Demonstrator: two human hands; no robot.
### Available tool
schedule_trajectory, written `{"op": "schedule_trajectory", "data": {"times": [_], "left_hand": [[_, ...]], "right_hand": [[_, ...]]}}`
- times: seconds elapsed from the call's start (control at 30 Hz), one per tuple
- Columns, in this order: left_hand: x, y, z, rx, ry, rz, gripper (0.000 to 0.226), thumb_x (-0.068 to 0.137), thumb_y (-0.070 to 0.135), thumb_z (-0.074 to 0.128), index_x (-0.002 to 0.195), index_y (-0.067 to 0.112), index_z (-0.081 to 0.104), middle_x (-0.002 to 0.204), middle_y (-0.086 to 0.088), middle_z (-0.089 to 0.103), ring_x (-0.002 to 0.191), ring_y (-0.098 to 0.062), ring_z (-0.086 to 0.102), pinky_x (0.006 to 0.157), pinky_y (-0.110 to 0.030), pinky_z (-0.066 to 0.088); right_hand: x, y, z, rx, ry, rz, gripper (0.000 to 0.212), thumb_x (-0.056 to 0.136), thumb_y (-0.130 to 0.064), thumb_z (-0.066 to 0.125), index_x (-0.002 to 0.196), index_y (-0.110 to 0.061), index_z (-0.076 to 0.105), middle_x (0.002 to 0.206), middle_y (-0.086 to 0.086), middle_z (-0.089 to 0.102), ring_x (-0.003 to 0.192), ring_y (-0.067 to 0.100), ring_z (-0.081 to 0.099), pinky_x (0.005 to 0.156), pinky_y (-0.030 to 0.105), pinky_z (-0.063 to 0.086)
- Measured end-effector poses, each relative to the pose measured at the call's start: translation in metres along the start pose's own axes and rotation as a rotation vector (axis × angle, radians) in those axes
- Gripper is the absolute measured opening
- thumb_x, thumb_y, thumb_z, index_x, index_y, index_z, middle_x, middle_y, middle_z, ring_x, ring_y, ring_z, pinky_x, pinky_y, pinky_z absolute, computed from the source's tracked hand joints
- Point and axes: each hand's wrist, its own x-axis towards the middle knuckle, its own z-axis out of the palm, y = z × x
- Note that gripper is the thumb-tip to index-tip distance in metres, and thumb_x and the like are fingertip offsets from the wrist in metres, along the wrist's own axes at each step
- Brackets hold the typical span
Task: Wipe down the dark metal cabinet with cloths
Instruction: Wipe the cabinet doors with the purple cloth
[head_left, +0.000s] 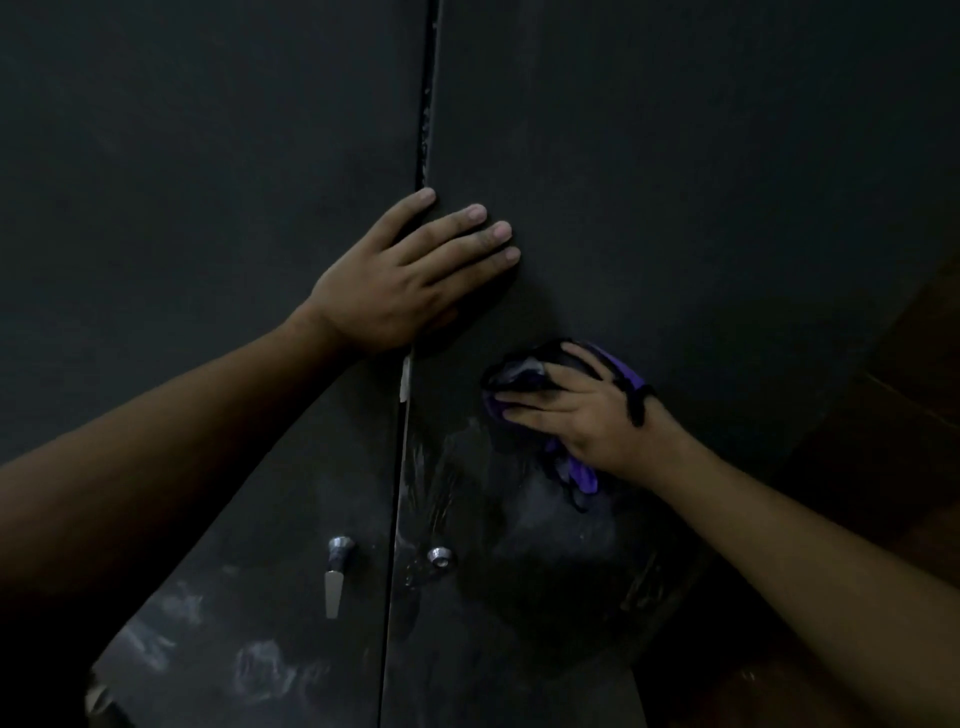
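We are bracing our left hand (395, 280) flat on the cabinet (727, 130). The palm is lying across the seam (422, 130) between the two doors and the straight fingers are resting on the right door (623, 234). That grip is apart and holding nothing.

Our right hand (582, 415) is pressing a bunched purple-and-black cloth (582, 475) against the right door, lower than the left hand, right of the seam and above the knob (441, 557). This grip is apart too: the fingers are spreading fairly straight over the cloth and pushing it onto the metal, not curling round it. A dark strand (638, 405) of the cloth is lying over the wrist.

Wet streaks (441, 478) are showing below the cloth, and pale marks (265, 667) are showing on the left door (208, 182) under the handle (335, 574). We are judging the job as partway done.

Several things could go wrong from here:
- With nothing pinching the cloth, a fast stroke could let it slide out from under the fingers and drop.
- The loose strand could be catching on the knob or handle as we are working downward.
- Leaning hard across the seam could be pushing the doors inward and making them rattle or shift.
- A soiled cloth could just be spreading the streaks. In this dim light we are likely to miss patches.
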Motion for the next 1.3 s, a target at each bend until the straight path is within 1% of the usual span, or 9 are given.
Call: {"op": "schedule_trajectory", "data": {"times": [0.2, 0.3, 0.4, 0.5, 0.63, 0.9, 1.03, 1.17, 1.3], "left_hand": [[0.000, -0.002, -0.001, 0.005, -0.002, 0.000, 0.053, 0.104, 0.034, 0.049, 0.154, 0.019, 0.038, 0.157, -0.003, 0.039, 0.144, -0.024, 0.038, 0.115, -0.051, 0.035], [0.001, -0.001, 0.000, -0.012, 0.012, 0.000, 0.051, 0.105, 0.034, 0.049, 0.153, 0.019, 0.040, 0.156, -0.004, 0.041, 0.143, -0.024, 0.039, 0.114, -0.051, 0.036], [0.001, -0.002, 0.000, -0.015, 0.022, 0.000, 0.050, 0.105, 0.033, 0.049, 0.152, 0.019, 0.042, 0.155, -0.004, 0.042, 0.143, -0.024, 0.040, 0.114, -0.051, 0.036], [0.001, -0.001, 0.000, -0.026, 0.022, -0.002, 0.050, 0.105, 0.032, 0.050, 0.152, 0.019, 0.042, 0.155, -0.004, 0.042, 0.142, -0.024, 0.041, 0.113, -0.051, 0.037], [0.002, -0.001, -0.002, -0.040, 0.029, -0.017, 0.048, 0.105, 0.030, 0.049, 0.151, 0.018, 0.043, 0.154, -0.005, 0.043, 0.142, -0.025, 0.042, 0.112, -0.052, 0.038], [0.002, -0.001, -0.001, -0.032, 0.005, -0.013, 0.050, 0.105, 0.031, 0.049, 0.152, 0.019, 0.040, 0.155, -0.004, 0.042, 0.143, -0.024, 0.040, 0.114, -0.052, 0.035], [0.000, 0.000, -0.001, -0.031, 0.000, -0.028, 0.050, 0.105, 0.030, 0.048, 0.152, 0.019, 0.041, 0.155, -0.004, 0.042, 0.143, -0.024, 0.040, 0.115, -0.051, 0.034], [0.001, 0.002, 0.001, -0.014, 0.003, -0.027, 0.052, 0.103, 0.033, 0.052, 0.152, 0.019, 0.042, 0.155, -0.004, 0.043, 0.143, -0.024, 0.040, 0.114, -0.051, 0.035], [0.002, 0.001, -0.001, -0.016, 0.003, -0.032, 0.053, 0.102, 0.033, 0.051, 0.152, 0.019, 0.042, 0.155, -0.004, 0.043, 0.143, -0.024, 0.039, 0.115, -0.051, 0.034]], "right_hand": [[-0.020, -0.016, 0.018, -0.042, -0.215, -0.069, 0.053, 0.082, -0.015, 0.054, 0.132, -0.028, 0.064, 0.145, -0.011, 0.054, 0.135, 0.018, 0.037, 0.120, 0.046, 0.009], [-0.014, -0.003, 0.008, -0.063, -0.111, -0.017, 0.051, 0.083, -0.015, 0.050, 0.130, -0.029, 0.066, 0.143, -0.012, 0.056, 0.135, 0.018, 0.040, 0.121, 0.045, 0.012], [-0.010, -0.012, -0.005, -0.076, -0.084, 0.145, 0.063, 0.083, -0.023, 0.047, 0.145, -0.030, 0.051, 0.155, -0.011, 0.041, 0.142, 0.016, 0.034, 0.122, 0.046, 0.007], [-0.009, -0.030, 0.001, -0.117, -0.119, 0.199, 0.073, 0.081, -0.026, 0.053, 0.153, -0.030, 0.040, 0.161, -0.009, 0.031, 0.141, 0.020, 0.039, 0.122, 0.051, 0.005], [-0.007, -0.050, 0.020, -0.120, -0.064, 0.318, 0.079, 0.076, -0.019, 0.061, 0.152, -0.029, 0.041, 0.160, -0.007, 0.034, 0.133, 0.026, 0.046, 0.122, 0.054, 0.006], [-0.029, -0.077, 0.040, -0.128, -0.181, 0.286, 0.085, 0.077, -0.022, 0.060, 0.156, -0.034, 0.031, 0.164, -0.012, 0.021, 0.136, 0.023, 0.039, 0.122, 0.052, 0.005], [-0.015, -0.086, 0.030, -0.018, -0.169, 0.413, 0.081, 0.077, -0.030, 0.053, 0.155, -0.038, 0.031, 0.163, -0.013, 0.023, 0.137, 0.019, 0.034, 0.122, 0.055, 0.008], [0.006, -0.104, 0.031, 0.042, -0.162, 0.571, 0.085, 0.073, -0.038, 0.054, 0.155, -0.038, 0.029, 0.165, -0.009, 0.019, 0.131, 0.030, 0.032, 0.119, 0.060, -0.003], [0.003, -0.122, 0.045, 0.016, -0.285, 0.459, 0.085, 0.078, -0.047, 0.049, 0.158, -0.035, 0.023, 0.167, -0.009, 0.014, 0.136, 0.031, 0.033, 0.118, 0.060, -0.010]]}}
